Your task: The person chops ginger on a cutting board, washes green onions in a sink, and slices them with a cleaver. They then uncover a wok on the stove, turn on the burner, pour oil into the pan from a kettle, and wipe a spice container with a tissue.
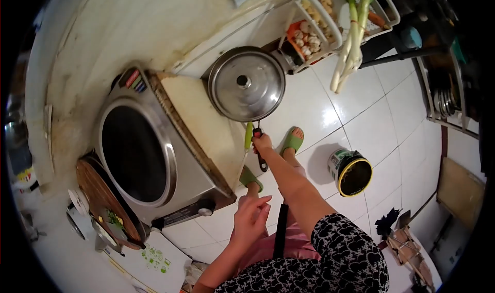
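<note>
A frying pan with a steel lid [234, 94] sits at the far end of the counter beside the cooker. My right hand [262, 143] is closed around its black handle, whose end shows below my fingers. Just left of that hand lies a slim tool with a bright green handle [248, 135]; its kind is unclear. My left hand [251, 215] hangs before my body, its fingers loosely bent and apart, holding nothing. To its left stands an induction cooker [193, 185] with a bare black glass top.
A wooden cutting board [105, 203] with chopped greens lies left of the cooker. White baskets [335, 40] hold garlic, ginger and long scallions [350, 51] behind the pan. On the tiled floor stands a bin with a yellow rim [356, 191]. A shelf [420, 81] lines the right.
</note>
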`<action>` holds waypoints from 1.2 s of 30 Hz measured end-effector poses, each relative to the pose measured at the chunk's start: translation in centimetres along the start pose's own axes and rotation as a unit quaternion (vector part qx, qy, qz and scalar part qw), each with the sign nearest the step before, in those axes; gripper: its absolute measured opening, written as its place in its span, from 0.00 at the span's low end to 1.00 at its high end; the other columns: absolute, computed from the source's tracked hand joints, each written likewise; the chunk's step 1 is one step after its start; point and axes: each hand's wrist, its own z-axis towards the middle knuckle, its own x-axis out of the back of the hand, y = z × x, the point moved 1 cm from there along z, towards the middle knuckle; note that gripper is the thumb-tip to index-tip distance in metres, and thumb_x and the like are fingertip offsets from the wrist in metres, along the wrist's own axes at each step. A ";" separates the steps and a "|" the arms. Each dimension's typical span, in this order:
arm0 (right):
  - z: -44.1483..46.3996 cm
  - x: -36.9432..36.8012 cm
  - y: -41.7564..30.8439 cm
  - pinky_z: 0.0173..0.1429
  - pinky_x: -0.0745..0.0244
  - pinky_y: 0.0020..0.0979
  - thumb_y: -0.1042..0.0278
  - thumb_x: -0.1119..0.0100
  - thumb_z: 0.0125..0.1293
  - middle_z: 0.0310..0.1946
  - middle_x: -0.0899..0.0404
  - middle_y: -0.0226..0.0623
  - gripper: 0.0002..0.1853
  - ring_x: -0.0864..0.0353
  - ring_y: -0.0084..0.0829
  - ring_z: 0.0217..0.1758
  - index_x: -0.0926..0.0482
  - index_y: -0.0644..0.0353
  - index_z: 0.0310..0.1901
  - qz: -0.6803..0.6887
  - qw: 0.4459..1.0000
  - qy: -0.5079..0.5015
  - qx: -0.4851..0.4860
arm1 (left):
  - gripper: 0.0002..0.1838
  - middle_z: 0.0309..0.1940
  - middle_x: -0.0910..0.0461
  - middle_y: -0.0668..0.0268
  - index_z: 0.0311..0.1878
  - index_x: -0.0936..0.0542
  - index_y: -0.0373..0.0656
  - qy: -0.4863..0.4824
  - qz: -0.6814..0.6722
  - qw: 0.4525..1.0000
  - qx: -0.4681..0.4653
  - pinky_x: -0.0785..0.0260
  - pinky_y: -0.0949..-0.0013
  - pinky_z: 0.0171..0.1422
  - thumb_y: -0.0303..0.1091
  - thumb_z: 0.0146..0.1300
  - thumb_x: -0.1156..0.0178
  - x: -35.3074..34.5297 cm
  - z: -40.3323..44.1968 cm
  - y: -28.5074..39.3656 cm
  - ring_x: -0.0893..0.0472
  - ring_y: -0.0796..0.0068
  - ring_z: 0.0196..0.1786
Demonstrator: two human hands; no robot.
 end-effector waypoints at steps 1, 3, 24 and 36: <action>-0.9 0.0 -0.3 0.20 0.26 0.35 0.68 0.40 0.54 0.19 0.23 0.42 0.11 0.22 0.34 0.17 0.24 0.68 0.34 -0.036 0.998 0.047 0.030 | 0.10 0.33 0.21 0.60 0.43 0.19 0.37 0.004 -0.020 1.000 0.007 0.30 0.73 0.43 0.22 0.56 0.40 0.7 -0.9 -0.2 0.22 0.71 0.35; -2.9 0.4 -1.5 0.20 0.26 0.35 0.66 0.40 0.53 0.18 0.23 0.42 0.13 0.23 0.34 0.16 0.24 0.69 0.33 -0.081 0.989 0.099 0.073 | 0.11 0.32 0.21 0.61 0.42 0.19 0.37 0.012 -0.043 0.999 0.005 0.30 0.72 0.43 0.21 0.55 0.40 2.0 -2.1 -0.8 0.22 0.71 0.35; -51.5 13.8 2.2 0.19 0.34 0.29 0.64 0.39 0.56 0.16 0.27 0.34 0.12 0.29 0.23 0.14 0.27 0.66 0.29 -0.194 0.943 0.221 0.157 | 0.07 0.30 0.24 0.63 0.40 0.18 0.43 0.073 -0.036 0.976 -0.203 0.31 0.72 0.32 0.26 0.58 0.40 15.8 -11.4 7.2 0.25 0.69 0.27; -54.9 10.0 -1.6 0.21 0.36 0.25 0.61 0.37 0.55 0.15 0.30 0.28 0.13 0.33 0.19 0.16 0.28 0.62 0.28 -0.306 0.925 0.032 0.224 | 0.31 0.47 0.32 0.54 0.59 0.30 0.45 0.120 0.220 0.938 -0.238 0.30 0.55 0.49 0.42 0.51 0.33 16.9 -6.2 15.0 0.25 0.49 0.46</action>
